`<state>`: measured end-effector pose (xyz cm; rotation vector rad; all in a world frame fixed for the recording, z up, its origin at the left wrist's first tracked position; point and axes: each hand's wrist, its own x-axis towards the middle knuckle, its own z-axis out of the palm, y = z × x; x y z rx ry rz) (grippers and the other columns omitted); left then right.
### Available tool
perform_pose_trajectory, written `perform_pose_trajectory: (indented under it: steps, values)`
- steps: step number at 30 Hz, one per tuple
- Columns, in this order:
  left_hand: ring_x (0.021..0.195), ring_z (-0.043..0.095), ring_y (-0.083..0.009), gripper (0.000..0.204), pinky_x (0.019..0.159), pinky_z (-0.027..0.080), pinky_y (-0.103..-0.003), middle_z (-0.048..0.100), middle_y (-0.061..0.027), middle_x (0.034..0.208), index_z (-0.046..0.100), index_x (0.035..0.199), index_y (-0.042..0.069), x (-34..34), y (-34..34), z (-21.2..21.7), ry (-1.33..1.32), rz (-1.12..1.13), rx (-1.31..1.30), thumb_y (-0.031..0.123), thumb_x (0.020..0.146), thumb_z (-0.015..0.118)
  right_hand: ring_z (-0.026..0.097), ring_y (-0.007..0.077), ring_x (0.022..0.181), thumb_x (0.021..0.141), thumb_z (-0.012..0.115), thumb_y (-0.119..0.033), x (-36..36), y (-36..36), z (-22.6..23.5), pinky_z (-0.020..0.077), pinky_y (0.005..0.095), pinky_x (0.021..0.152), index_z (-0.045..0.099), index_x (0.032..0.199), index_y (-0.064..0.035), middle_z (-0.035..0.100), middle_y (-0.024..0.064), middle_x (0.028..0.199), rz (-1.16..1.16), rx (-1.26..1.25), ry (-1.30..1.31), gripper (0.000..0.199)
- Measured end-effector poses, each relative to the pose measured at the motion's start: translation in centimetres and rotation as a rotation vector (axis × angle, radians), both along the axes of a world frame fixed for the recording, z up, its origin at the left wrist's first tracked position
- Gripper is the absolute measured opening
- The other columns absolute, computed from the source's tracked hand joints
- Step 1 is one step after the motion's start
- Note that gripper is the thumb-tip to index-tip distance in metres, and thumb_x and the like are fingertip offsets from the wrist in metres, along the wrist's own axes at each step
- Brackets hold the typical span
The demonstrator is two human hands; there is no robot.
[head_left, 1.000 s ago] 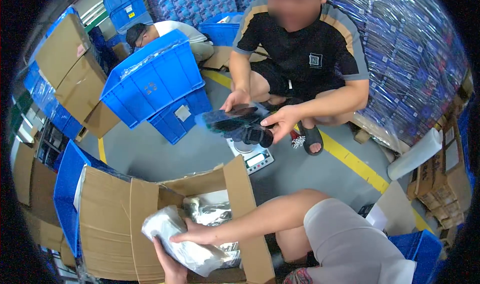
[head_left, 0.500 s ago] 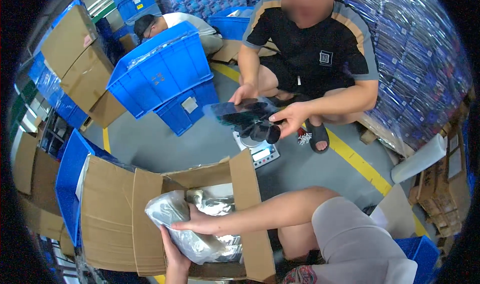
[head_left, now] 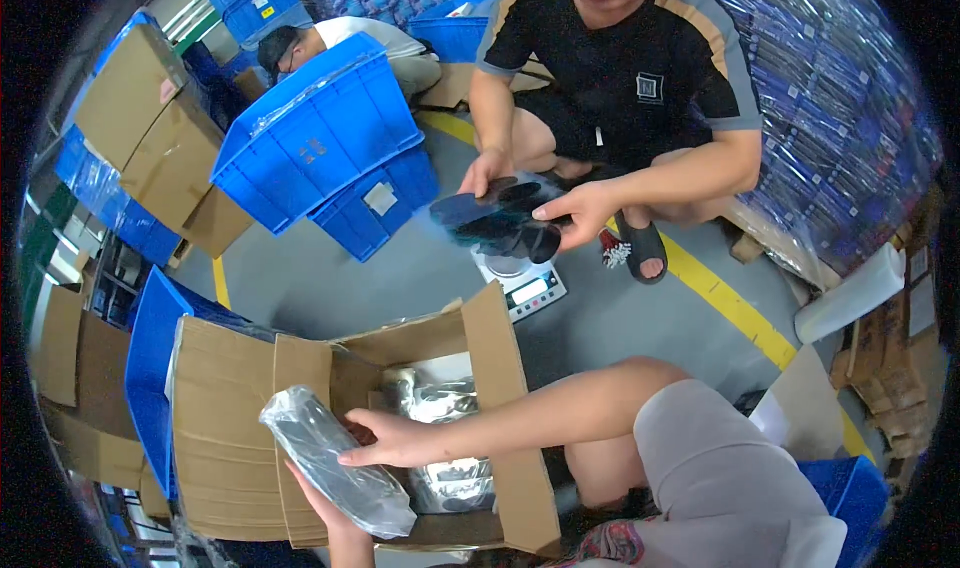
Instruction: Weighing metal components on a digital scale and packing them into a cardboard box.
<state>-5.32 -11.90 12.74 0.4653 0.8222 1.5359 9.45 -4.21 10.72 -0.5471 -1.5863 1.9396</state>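
Note:
A long clear plastic bag (head_left: pixel 330 458) with grey contents lies slantwise above the open cardboard box (head_left: pixel 500 393); I cannot make out what is inside it. My left hand (head_left: pixel 325 508) supports the bag from below and from its near left side. My right hand (head_left: pixel 395 440) reaches in from the right, thumb on top of the bag and fingers curled at its edge. Beneath my right forearm, several shiny, clear-wrapped packs (head_left: pixel 450 483) fill the box.
Opposite me, a squatting person (head_left: pixel 610 88) holds dark, flat pieces in clear film (head_left: pixel 495 218) above a digital scale (head_left: pixel 525 288). Blue crates (head_left: pixel 320 138) stand ahead left; another person (head_left: pixel 370 43) bends behind them. A wrapped pallet stack (head_left: pixel 830 138) and film roll (head_left: pixel 850 293) are right.
The bag has turned to a narrower side and shifted left and slightly down, with both hands on it. My right hand's grip is looser. The person opposite has tilted the dark pieces.

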Motion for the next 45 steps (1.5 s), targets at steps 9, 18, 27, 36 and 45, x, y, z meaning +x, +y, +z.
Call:
perform_pose_trajectory:
  steps: [9, 18, 27, 36, 45]
  values:
    - [0.104, 0.051, -0.0179, 0.050, 0.091, 0.042, -0.033, 0.052, -0.0033, 0.119, 0.041, 0.131, 0.014, 0.7, -1.0, 1.8, 0.183, 0.111, -0.016, 0.049, 0.095, 0.033, 0.063, 0.0254, 0.075, 0.079, 0.055, -0.017, 14.3, 8.5, 9.2, 0.0491, 0.0368, 0.069, 0.066, 0.100, -0.0126, 0.066, 0.0101, 0.083, -0.408, 0.667, -0.458, 0.025]
    - [0.099, 0.054, -0.0176, 0.051, 0.086, 0.046, -0.034, 0.051, -0.0024, 0.120, 0.039, 0.133, 0.017, 0.5, -0.4, 0.6, 0.140, 0.201, -0.162, 0.051, 0.094, 0.033, 0.062, 0.0283, 0.092, 0.079, 0.045, -0.017, 30.8, 18.0, 5.2, 0.0477, 0.0385, 0.084, 0.069, 0.097, -0.0170, 0.065, 0.0100, 0.099, -0.679, 0.734, -1.302, 0.031]
    - [0.126, 0.033, -0.0203, 0.058, 0.107, 0.025, -0.036, 0.032, -0.0045, 0.140, 0.020, 0.142, 0.013, -0.8, -0.8, 0.4, 0.343, 0.035, 0.099, 0.049, 0.096, 0.025, 0.063, 0.0283, 0.087, 0.080, 0.051, -0.018, 25.8, 11.7, 9.9, 0.0477, 0.0400, 0.078, 0.067, 0.093, -0.0126, 0.066, 0.0104, 0.091, -0.749, 0.834, -1.089, 0.021]
    - [0.119, 0.041, -0.0210, 0.059, 0.101, 0.032, -0.037, 0.039, -0.0022, 0.136, 0.030, 0.139, 0.016, -1.1, -0.2, -0.5, 0.122, -0.027, 0.080, 0.053, 0.093, 0.032, 0.062, 0.0344, 0.064, 0.067, 0.052, -0.017, 9.1, -1.8, 4.5, 0.0487, 0.0458, 0.058, 0.064, 0.073, -0.0045, 0.063, 0.0177, 0.067, 0.277, 1.139, -0.585, 0.018]
    - [0.119, 0.041, -0.0206, 0.058, 0.101, 0.033, -0.037, 0.040, -0.0019, 0.135, 0.032, 0.138, 0.016, -0.3, -1.2, 1.5, 0.132, 0.024, 0.009, 0.054, 0.093, 0.033, 0.062, 0.0347, 0.066, 0.068, 0.053, -0.017, 8.4, -2.5, 1.9, 0.0484, 0.0457, 0.057, 0.064, 0.070, -0.0040, 0.063, 0.0175, 0.069, 0.381, 1.056, -0.520, 0.017]
